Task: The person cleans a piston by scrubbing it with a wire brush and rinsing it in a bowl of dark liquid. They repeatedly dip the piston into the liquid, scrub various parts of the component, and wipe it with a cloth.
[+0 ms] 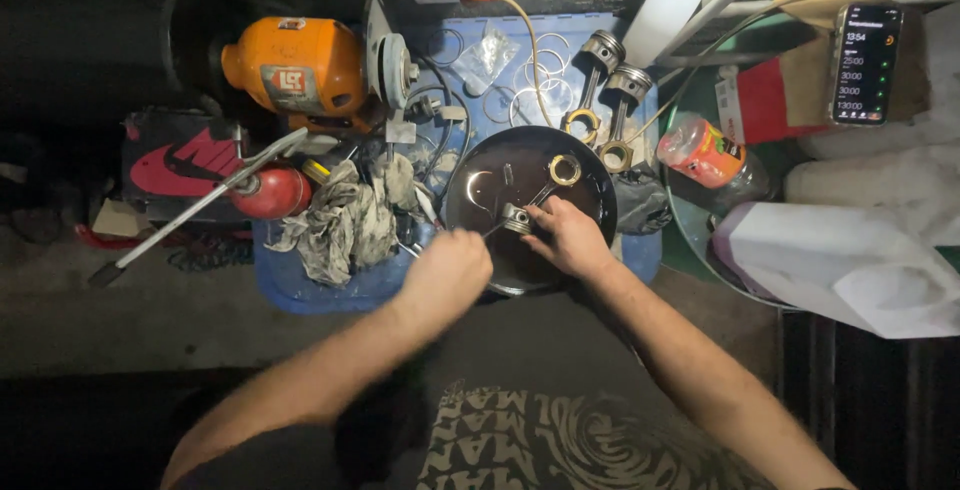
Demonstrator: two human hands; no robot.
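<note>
A round dark pan (590,172) of dark liquid sits on a blue board (640,250). In it lies a piston with its connecting rod (545,190), the ring end toward the far side. My right hand (568,237) grips the piston head at the pan's near side. My left hand (447,272) is closed around a thin tool whose tip (492,230) points at the piston. Two more pistons with rods (612,90) lie just beyond the pan.
An orange bench grinder (300,65) stands at the back left, a crumpled rag (345,215) and a red oil can (275,192) near it. Loose piston rings (535,100) lie behind the pan. A phone (865,62), an orange-capped jar (705,150) and white jugs (835,260) crowd the right.
</note>
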